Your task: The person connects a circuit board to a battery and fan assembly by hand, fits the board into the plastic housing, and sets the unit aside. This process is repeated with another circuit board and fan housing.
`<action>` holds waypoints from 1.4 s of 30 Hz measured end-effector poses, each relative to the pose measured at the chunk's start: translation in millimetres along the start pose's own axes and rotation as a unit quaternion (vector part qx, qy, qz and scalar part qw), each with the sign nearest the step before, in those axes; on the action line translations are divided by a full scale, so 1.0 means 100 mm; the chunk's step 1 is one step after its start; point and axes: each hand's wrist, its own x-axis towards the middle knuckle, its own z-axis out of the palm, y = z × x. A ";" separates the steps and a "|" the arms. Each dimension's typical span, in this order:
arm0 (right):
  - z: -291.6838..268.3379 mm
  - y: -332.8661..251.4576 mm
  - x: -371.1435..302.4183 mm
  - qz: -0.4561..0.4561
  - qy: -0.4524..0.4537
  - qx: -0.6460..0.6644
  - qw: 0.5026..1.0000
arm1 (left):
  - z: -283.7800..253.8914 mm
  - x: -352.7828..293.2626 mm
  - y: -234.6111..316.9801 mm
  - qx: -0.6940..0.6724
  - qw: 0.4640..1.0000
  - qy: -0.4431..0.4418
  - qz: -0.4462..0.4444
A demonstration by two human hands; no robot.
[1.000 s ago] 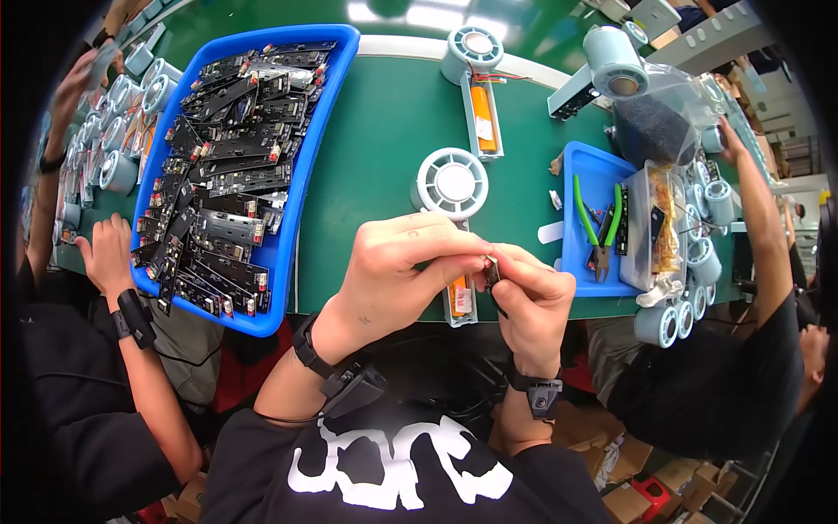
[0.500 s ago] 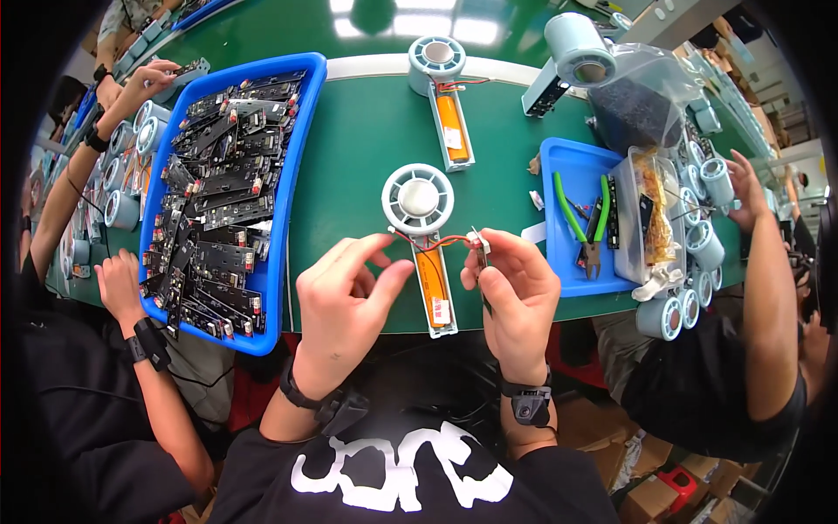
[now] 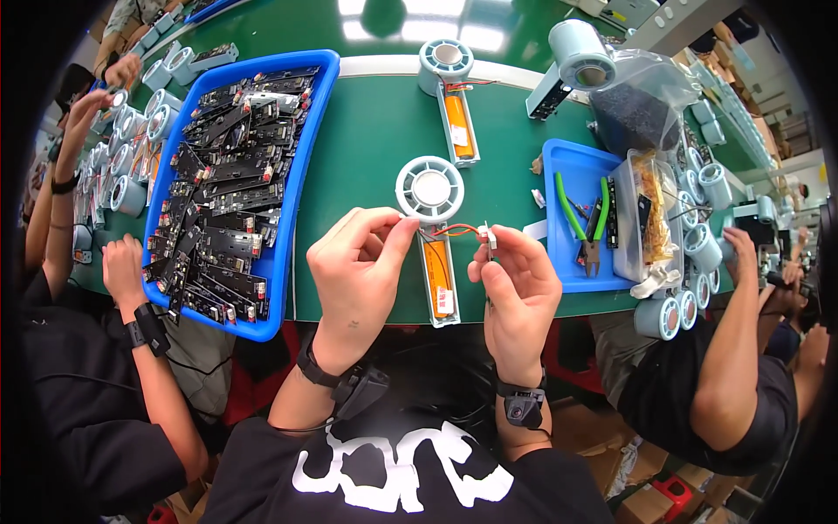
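Left hand (image 3: 353,266): thumb and forefinger pinched together at the near-left edge of the near fan unit's head; a thin dark wire (image 3: 425,233) runs to these tips, its end hidden between them; remaining fingers curled.

Right hand (image 3: 521,293): thumb and forefinger grasping one circuit board (image 3: 491,239), held nearly edge-on, right of the near fan unit. The board's far end, with a white connector, projects past the fingertips on their left; its near part is covered by the thumb.

Red and dark leads (image 3: 457,229): one set, bridging from the near fan unit to the board.

Near fan unit (image 3: 429,189): light blue, round ringed head, lying between the hands; open handle toward the near edge, containing an orange battery (image 3: 440,275).

Far fan unit (image 3: 446,58): similar, beyond the first.

Large blue tray (image 3: 303,157): left, heaped with dark circuit boards (image 3: 231,188).

Small blue tray (image 3: 567,272): right; holds green-handled cutters (image 3: 602,210) and a clear plastic container (image 3: 627,262).
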 end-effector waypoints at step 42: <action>-0.05 0.24 -0.20 -0.182 -0.035 -0.259 0.948 | 0.02 0.11 -0.23 0.056 0.898 -0.101 0.425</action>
